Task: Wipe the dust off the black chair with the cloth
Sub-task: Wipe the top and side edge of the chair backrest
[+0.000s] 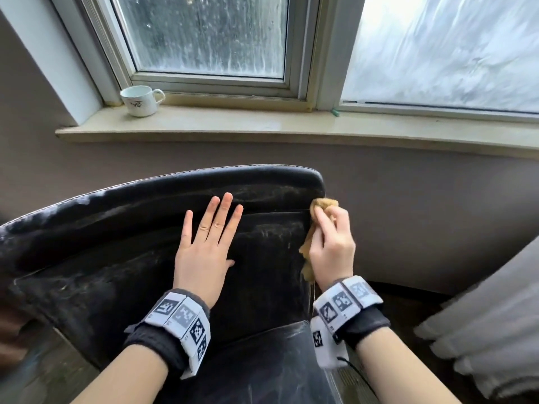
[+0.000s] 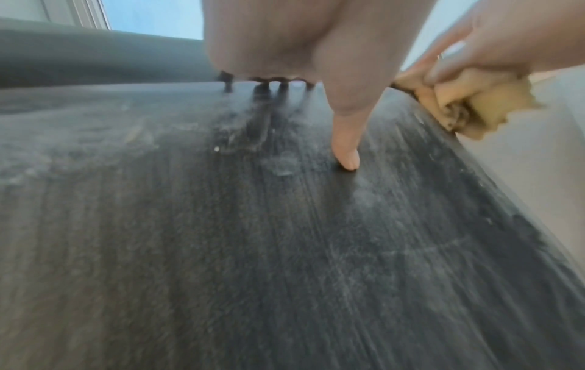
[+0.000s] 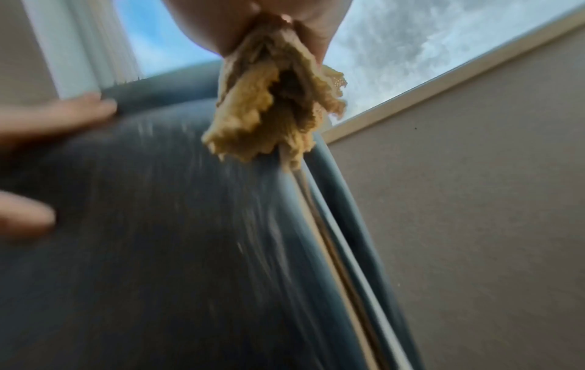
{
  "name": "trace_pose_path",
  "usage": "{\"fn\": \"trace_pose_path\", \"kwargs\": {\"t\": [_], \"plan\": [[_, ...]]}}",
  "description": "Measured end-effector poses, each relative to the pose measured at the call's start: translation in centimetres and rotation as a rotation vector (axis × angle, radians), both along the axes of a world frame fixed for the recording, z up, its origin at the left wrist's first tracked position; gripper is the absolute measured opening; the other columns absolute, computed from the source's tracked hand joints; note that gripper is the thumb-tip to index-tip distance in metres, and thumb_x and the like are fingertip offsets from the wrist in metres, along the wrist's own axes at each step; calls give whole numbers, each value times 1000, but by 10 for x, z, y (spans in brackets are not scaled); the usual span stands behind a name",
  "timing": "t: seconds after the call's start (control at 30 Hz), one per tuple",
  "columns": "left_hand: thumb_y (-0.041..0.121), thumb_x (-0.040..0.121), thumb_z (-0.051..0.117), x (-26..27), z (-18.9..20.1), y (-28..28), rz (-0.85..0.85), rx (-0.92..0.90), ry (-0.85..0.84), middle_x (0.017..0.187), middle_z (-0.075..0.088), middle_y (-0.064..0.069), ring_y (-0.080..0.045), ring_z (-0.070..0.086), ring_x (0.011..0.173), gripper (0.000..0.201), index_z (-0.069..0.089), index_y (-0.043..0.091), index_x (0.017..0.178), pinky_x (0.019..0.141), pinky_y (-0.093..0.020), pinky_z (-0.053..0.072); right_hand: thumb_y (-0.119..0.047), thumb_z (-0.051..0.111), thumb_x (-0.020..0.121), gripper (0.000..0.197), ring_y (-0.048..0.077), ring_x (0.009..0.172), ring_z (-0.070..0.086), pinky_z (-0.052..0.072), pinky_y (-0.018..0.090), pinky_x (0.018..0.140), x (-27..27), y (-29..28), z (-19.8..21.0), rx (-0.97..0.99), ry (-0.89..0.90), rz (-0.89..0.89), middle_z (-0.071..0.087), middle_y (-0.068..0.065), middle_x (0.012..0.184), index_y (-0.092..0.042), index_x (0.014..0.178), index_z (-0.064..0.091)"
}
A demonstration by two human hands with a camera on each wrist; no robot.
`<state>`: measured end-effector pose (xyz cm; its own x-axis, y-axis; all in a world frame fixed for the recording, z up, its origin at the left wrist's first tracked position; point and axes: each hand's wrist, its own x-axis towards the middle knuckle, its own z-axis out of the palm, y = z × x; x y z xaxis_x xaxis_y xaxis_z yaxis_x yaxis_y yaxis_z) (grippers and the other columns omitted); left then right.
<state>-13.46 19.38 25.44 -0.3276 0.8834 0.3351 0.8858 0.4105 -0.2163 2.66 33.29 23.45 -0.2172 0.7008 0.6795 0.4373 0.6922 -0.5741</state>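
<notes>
The black leather chair [image 1: 122,258] stands below the window, its backrest streaked with grey dust. My left hand [image 1: 208,246] lies flat on the backrest, fingers straight and spread. In the left wrist view its thumb [image 2: 345,140] touches the dusty black surface [image 2: 221,250]. My right hand [image 1: 331,243] grips a crumpled tan cloth [image 1: 320,208] at the chair's right edge, just below the top corner. The cloth [image 3: 272,105] hangs bunched from my fingers against the chair's side seam [image 3: 332,237]. Part of the cloth [image 2: 475,110] shows at the chair's edge in the left wrist view.
A white cup [image 1: 141,100] sits on the stone windowsill [image 1: 262,123] at the left. The grey wall [image 1: 423,199] runs behind the chair. A pale curtain [image 1: 490,330] hangs at the right. Dark floor shows beside the chair.
</notes>
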Motion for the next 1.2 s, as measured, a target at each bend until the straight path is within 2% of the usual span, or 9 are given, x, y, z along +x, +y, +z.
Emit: {"fn": "trace_pose_path", "kwargs": {"t": [0.1, 0.2, 0.3, 0.37, 0.53, 0.73, 0.9, 1.03, 1.2], "plan": [[22, 65, 80, 10, 1, -1, -41, 12, -34, 156, -4, -3, -17, -9, 145, 107, 12, 17, 147, 115, -43, -1, 5, 55, 80, 29, 28, 91, 64, 55, 31, 82, 18, -7, -35, -60, -150, 48, 63, 17, 104, 4, 106, 66], [10, 69, 73, 29, -3, 4, -213, 2, -22, 157, 10, -3, -17, 5, 144, 93, 20, 12, 146, 116, -41, 7, 10, 59, 70, 34, 25, 87, 65, 55, 31, 78, 49, -18, -70, -171, -235, 58, 63, 11, 99, -3, 99, 70], [15, 71, 73, 43, -2, 30, -372, -37, 11, 156, 17, -4, -18, 12, 144, 92, 21, 11, 146, 115, -42, 13, 4, 54, 74, 33, 14, 89, 57, 37, 2, 88, 57, -21, -78, -287, -61, -66, 62, 17, 96, 1, 103, 70], [25, 71, 75, 51, 1, 50, -411, -56, 28, 155, 14, -4, -16, 11, 143, 97, 17, 11, 147, 115, -42, 12, 5, 55, 78, 30, 8, 89, 51, 30, -6, 88, 52, -13, -63, -308, 99, -146, 61, 17, 96, 3, 104, 69], [58, 68, 68, 60, -6, 80, -317, -132, 64, 154, -19, 4, -10, -17, 143, 114, -3, 16, 148, 117, -39, -11, 4, 57, 81, 27, 3, 93, 51, 37, 2, 89, 32, 2, -27, -291, 368, -119, 55, 2, 101, -1, 104, 69], [72, 65, 58, 55, -19, 87, -283, -97, 171, 155, -19, 5, -11, -15, 144, 119, -5, 15, 148, 117, -41, -10, 8, 51, 78, 26, -10, 90, 52, 39, 0, 81, 38, 11, -50, -474, 608, -255, 54, 0, 98, -1, 92, 70], [78, 65, 51, 56, -23, 88, -260, -81, 186, 155, -19, 6, -11, -14, 143, 118, -4, 15, 148, 116, -42, -13, 7, 51, 85, 31, 3, 94, 54, 40, -1, 84, 77, 17, -77, -679, 699, -371, 57, 0, 108, -10, 104, 68], [80, 66, 46, 58, -23, 89, -238, -83, 193, 154, -21, 7, -11, -16, 143, 118, -8, 16, 148, 116, -43, -12, 5, 53, 84, 36, 9, 100, 58, 47, 24, 96, 93, 20, -91, -775, 664, -241, 63, 4, 111, -26, 99, 63], [81, 63, 50, 62, -26, 90, -220, -58, 191, 152, -26, 9, -11, -19, 142, 122, -9, 15, 147, 114, -44, -13, 7, 54, 84, 34, 1, 102, 55, 38, 6, 92, 70, -2, -79, -645, 559, 26, 60, 3, 109, -19, 102, 67]]}}
